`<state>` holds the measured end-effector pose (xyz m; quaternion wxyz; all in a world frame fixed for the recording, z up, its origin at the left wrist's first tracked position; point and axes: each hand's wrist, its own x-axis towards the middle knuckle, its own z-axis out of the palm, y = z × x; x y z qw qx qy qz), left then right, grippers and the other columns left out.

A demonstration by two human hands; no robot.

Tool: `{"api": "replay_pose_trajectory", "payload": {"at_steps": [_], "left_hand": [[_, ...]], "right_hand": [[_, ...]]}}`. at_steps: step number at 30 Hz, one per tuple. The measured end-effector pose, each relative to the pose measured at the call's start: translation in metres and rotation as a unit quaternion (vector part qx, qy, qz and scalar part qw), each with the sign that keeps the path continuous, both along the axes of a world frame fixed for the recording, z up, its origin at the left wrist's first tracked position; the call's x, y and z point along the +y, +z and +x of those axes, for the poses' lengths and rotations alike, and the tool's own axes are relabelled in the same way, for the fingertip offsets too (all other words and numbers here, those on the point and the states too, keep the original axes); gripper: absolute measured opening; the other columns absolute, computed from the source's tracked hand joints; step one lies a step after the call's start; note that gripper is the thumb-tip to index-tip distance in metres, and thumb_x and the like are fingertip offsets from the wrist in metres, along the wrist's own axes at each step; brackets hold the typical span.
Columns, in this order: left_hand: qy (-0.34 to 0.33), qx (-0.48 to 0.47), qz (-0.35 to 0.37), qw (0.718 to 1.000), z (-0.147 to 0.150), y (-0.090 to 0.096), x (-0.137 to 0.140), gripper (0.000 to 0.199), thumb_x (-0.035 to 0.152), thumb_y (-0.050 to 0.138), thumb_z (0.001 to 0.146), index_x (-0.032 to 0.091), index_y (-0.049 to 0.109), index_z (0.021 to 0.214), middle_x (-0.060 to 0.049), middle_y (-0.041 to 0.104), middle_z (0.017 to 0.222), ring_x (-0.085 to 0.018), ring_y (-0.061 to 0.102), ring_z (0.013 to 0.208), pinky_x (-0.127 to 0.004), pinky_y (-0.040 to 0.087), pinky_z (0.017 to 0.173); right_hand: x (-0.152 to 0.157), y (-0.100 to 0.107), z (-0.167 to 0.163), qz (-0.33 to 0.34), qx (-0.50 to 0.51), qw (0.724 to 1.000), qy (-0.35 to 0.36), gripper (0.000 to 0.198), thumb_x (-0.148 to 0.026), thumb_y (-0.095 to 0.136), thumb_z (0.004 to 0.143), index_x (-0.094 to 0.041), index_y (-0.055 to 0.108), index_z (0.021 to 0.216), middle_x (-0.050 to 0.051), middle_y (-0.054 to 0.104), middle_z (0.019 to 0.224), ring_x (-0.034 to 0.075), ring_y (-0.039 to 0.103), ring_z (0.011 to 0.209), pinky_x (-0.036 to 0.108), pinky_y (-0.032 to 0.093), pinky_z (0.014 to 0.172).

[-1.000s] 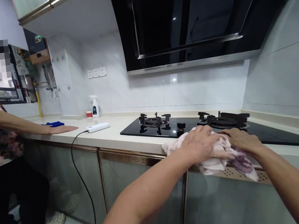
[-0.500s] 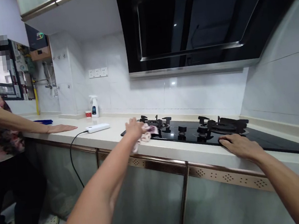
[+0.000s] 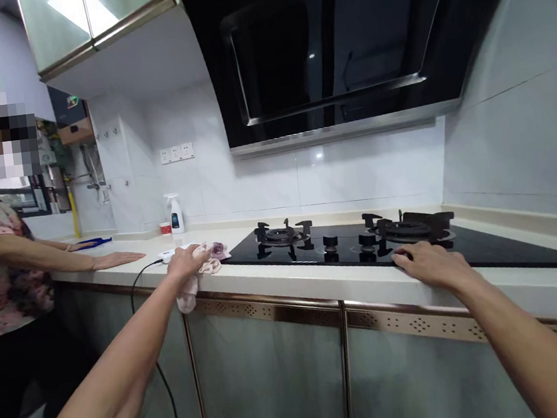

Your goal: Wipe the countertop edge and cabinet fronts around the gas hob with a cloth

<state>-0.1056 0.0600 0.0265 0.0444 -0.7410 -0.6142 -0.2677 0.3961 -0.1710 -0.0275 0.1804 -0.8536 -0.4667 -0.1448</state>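
My left hand (image 3: 187, 262) is closed on a pale cloth with reddish-purple patches (image 3: 209, 257). The cloth lies on the white countertop (image 3: 276, 279) left of the hob, and one end hangs over the front edge. Just behind my left hand is a white device (image 3: 167, 254), partly hidden by it, with a black cable (image 3: 138, 278) running down. My right hand (image 3: 430, 267) rests on the front edge of the black gas hob (image 3: 303, 250), fingers stretched out and holding nothing. It is close to the right burner (image 3: 406, 228).
A white spray bottle (image 3: 174, 214) and a small red-and-white cup (image 3: 165, 228) stand by the wall. At the left, a person's hand (image 3: 118, 259) lies on the counter, with a blue item (image 3: 95, 242) beyond. A black range hood (image 3: 325, 49) overhangs the hob.
My left hand has moved left with the cloth, from the hob's left end to the counter beside the white device. My right hand has stayed on the hob's front edge.
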Motion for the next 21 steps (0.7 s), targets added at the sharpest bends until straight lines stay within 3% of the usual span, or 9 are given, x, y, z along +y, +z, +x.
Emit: {"api": "replay_pose_trajectory", "payload": {"at_steps": [4,9,13,17,21], "left_hand": [[-0.090,-0.004,0.024,0.996,0.052,0.003,-0.012,0.062,0.062,0.029,0.097,0.026,0.057,0.138,-0.008,0.066,0.132,-0.028,0.061,0.117,-0.036,0.047,0.096],[-0.249,0.038,0.052,0.966,0.172,-0.005,-0.049,0.037,0.050,0.044,0.095,0.031,0.072,0.109,-0.002,0.070,0.125,-0.028,0.056,0.121,-0.044,0.040,0.104],[-0.351,0.043,0.076,0.932,0.241,-0.018,-0.091,0.044,0.054,0.045,0.093,0.028,0.062,0.124,-0.003,0.063,0.132,-0.024,0.052,0.125,-0.039,0.041,0.106],[-0.387,0.045,0.095,0.916,0.251,-0.023,-0.103,0.062,0.061,0.052,0.088,0.022,0.050,0.136,-0.007,0.054,0.137,-0.019,0.055,0.120,-0.029,0.043,0.103],[-0.317,0.098,0.078,0.940,0.227,-0.016,-0.072,0.052,0.064,0.053,0.088,0.031,0.061,0.128,-0.007,0.051,0.135,-0.027,0.049,0.127,-0.043,0.039,0.107]], "right_hand": [[0.000,0.001,-0.003,0.000,-0.001,1.000,0.000,0.057,-0.053,0.027,0.092,-0.028,0.065,0.127,0.013,0.056,0.139,0.038,0.052,0.127,0.062,0.043,0.101],[-0.003,0.003,-0.006,-0.006,0.001,1.000,-0.005,0.057,-0.053,0.027,0.092,-0.028,0.065,0.128,0.013,0.055,0.140,0.038,0.052,0.128,0.061,0.043,0.103],[-0.003,0.002,-0.002,-0.014,0.007,1.000,-0.003,0.058,-0.055,0.027,0.092,-0.030,0.064,0.130,0.011,0.055,0.141,0.037,0.052,0.128,0.060,0.043,0.104],[-0.001,0.000,0.008,-0.021,0.006,1.000,0.002,0.058,-0.056,0.027,0.092,-0.032,0.065,0.128,0.010,0.058,0.139,0.038,0.053,0.128,0.060,0.044,0.102],[0.000,-0.002,0.017,-0.021,0.008,1.000,0.008,0.058,-0.056,0.027,0.092,-0.032,0.066,0.127,0.011,0.058,0.138,0.038,0.054,0.126,0.061,0.045,0.100]]}}
